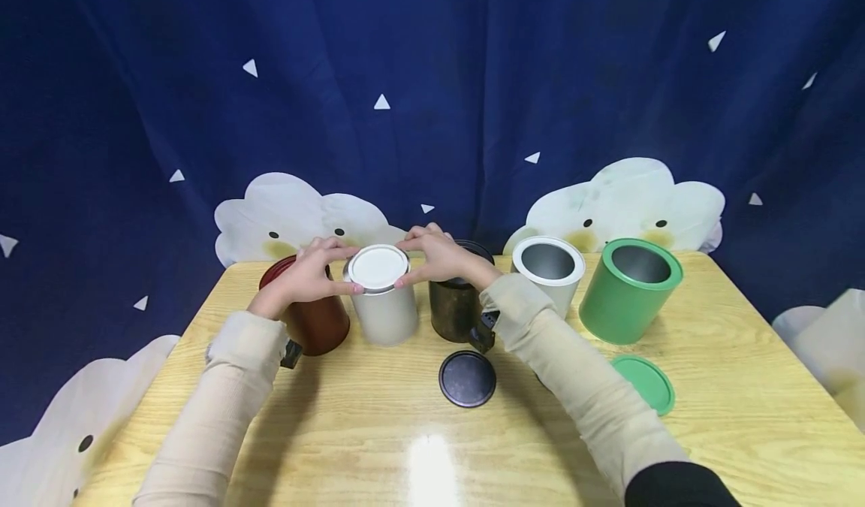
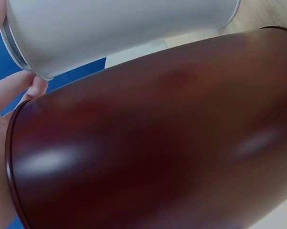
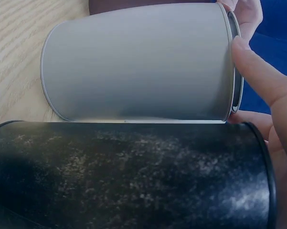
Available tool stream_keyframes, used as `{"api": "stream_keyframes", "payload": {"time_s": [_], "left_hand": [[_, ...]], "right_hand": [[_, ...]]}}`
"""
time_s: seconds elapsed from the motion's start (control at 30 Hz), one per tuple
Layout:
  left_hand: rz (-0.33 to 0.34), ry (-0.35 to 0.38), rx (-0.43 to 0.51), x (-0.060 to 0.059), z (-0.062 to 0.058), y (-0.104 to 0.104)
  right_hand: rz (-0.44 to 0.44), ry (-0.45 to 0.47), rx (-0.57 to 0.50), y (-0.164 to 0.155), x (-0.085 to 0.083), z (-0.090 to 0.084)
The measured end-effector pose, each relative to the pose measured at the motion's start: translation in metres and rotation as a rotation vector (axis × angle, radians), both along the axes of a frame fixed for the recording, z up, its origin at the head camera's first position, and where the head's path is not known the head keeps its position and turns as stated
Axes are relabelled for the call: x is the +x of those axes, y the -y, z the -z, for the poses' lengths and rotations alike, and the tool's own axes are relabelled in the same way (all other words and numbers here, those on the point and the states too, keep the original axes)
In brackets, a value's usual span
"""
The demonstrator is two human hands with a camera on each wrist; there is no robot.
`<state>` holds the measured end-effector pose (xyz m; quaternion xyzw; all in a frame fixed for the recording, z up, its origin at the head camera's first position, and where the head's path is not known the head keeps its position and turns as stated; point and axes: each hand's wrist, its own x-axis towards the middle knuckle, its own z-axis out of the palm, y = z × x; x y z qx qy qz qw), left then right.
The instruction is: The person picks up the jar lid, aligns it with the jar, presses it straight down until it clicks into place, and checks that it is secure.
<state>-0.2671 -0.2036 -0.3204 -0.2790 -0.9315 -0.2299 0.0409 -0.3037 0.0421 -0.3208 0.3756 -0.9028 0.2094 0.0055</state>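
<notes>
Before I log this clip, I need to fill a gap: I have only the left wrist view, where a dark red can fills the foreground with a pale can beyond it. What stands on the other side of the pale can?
Observer: In the head view, a black can stands just to the right of the pale can.
Reviewer: And what is the right hand doing?
Observer: The right hand holds the edge of a white lid at the top of the pale can, thumb nearest the person.
Reviewer: Does any other lid lie nearby?
Observer: Yes, a round black lid lies on the table in front of the black can.
</notes>
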Motion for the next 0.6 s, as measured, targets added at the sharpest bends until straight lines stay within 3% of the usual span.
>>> {"api": "stream_keyframes", "payload": {"time_s": [0.37,0.6], "left_hand": [[-0.04,0.04,-0.089,-0.0014,-0.0006,0.0006],[-0.031,-0.002,-0.051,0.0006,-0.0006,-0.0014]], "right_hand": [[-0.006,0.037,0.076,0.0008,-0.0015,-0.001],[0.007,0.023,0.062,-0.0006,0.0002,-0.0019]]}}
